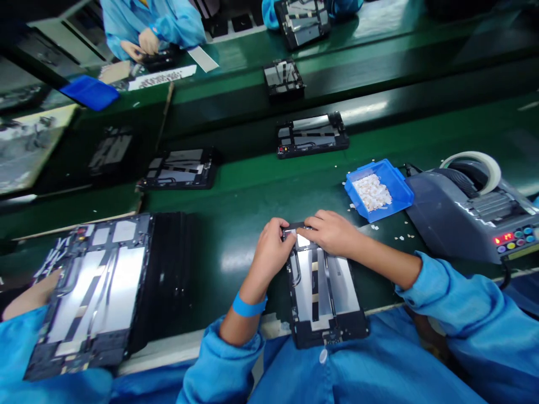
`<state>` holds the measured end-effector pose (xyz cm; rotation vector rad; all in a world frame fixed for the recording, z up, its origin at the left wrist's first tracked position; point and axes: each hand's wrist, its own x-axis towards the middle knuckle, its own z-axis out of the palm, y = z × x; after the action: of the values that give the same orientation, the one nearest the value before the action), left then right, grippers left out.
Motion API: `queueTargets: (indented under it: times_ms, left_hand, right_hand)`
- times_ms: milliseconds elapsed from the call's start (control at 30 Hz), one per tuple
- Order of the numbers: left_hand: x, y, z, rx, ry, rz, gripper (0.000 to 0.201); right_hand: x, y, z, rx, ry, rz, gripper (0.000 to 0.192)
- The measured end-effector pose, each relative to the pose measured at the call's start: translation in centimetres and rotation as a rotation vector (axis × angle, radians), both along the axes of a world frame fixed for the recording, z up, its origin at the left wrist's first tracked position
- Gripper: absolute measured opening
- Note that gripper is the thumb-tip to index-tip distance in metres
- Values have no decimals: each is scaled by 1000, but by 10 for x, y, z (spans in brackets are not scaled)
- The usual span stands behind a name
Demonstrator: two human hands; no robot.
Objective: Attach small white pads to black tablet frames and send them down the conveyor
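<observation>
An opened tablet (345, 280), its silvery battery plates and dark ribbon cables bare, lies in front of me with its near end reaching over the bench edge. My left hand (269, 249) is closed on its far left corner, thumb on the inner face and fingers bent around the rim. At the far edge, my right hand (334, 233) is closed with curled fingers on the frame and the thumb pressed on the inside. Whatever small part may lie under the fingertips is hidden. A blue wristband (249, 306) circles my left wrist.
On the right stand a blue bin (398, 193) of small white pieces and a grey tape dispenser (455, 213) with a tape roll (492, 168). A stack of opened tablets (168, 280) rises at left. More tablets (311, 134) lie along the green bench; co-workers sit opposite and at left.
</observation>
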<state>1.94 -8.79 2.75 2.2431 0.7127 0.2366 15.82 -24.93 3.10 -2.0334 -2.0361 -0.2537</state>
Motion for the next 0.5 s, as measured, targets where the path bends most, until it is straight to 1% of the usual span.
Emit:
queueTargets:
  times_ms: [133,200,233,267,333,367,400,433,467,500]
  left_hand:
    - [-3,-3,-4,49,-21,12,25]
    - [-8,-3,-4,69,-37,14,32]
    - [-15,-4,-3,79,-57,30,36]
    - [-24,-6,-2,84,-74,56,40]
    - [-50,-15,0,80,-65,92,48]
    - [-64,-21,0,71,-31,77,51]
    - [-77,-29,-1,65,12,30,53]
    - [-88,-38,-2,61,48,-22,52]
    - [-95,-46,-4,54,68,-62,52]
    - [-100,-54,-5,38,66,-81,53]
  right_hand:
    - [3,4,-1,5,10,3,28]
    - [4,-1,2,51,80,-9,29]
    - [3,-8,4,94,143,-44,31]
    - [1,-19,7,141,221,-114,33]
    - [-11,-47,13,185,400,-346,37]
    - [-21,-62,14,160,488,-485,36]
    - [-32,-77,15,79,561,-587,34]
    - [-45,-90,15,-20,625,-636,33]
    - [-58,-100,15,-103,696,-639,35]
    - [-70,-106,15,-150,759,-630,40]
